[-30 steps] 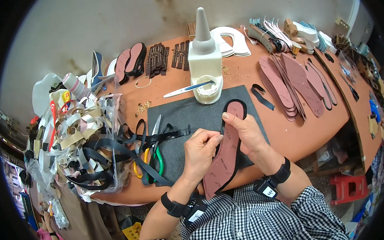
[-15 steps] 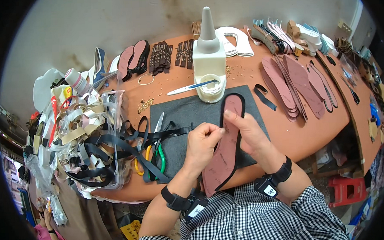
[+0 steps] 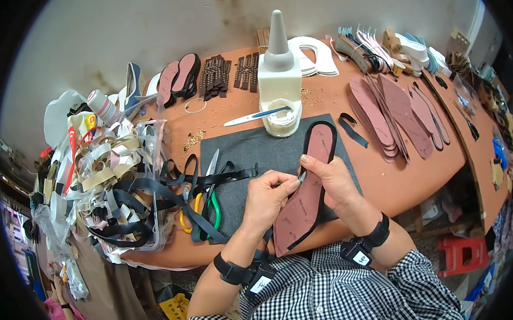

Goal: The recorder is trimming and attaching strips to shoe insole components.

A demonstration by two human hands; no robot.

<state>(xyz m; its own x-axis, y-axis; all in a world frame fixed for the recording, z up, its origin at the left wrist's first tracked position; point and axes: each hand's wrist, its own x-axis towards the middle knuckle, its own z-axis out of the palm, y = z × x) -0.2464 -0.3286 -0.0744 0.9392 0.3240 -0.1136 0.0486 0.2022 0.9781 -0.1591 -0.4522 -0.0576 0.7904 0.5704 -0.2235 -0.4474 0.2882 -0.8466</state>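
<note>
A pinkish-brown shoe insole (image 3: 298, 214) is held slanted above a dark grey mat (image 3: 239, 146), its rounded end pointing away from me. A black strip (image 3: 331, 132) borders that far end and runs along part of the sides. My right hand (image 3: 339, 185) grips the insole's right side, thumb on top. At the left edge, my left hand (image 3: 267, 199) is closed in a pinch on the black strip, beside the right thumb. Scissors (image 3: 215, 210) with green and yellow handles lie left of my left hand, among loose black straps (image 3: 160, 193).
A clear bin (image 3: 162, 212) heaped with strap scraps stands at left. Behind the mat are a white cone-topped stand (image 3: 279, 82), a glue pot (image 3: 282, 124) and a blue-tipped brush (image 3: 249, 119). Stacked insoles (image 3: 372, 115) lie at right. A red stool (image 3: 464, 254) sits below.
The insole's far end has swung right and turned slightly. My left hand still pinches at its left edge, and a bit of black strip now shows between both hands' fingertips.
</note>
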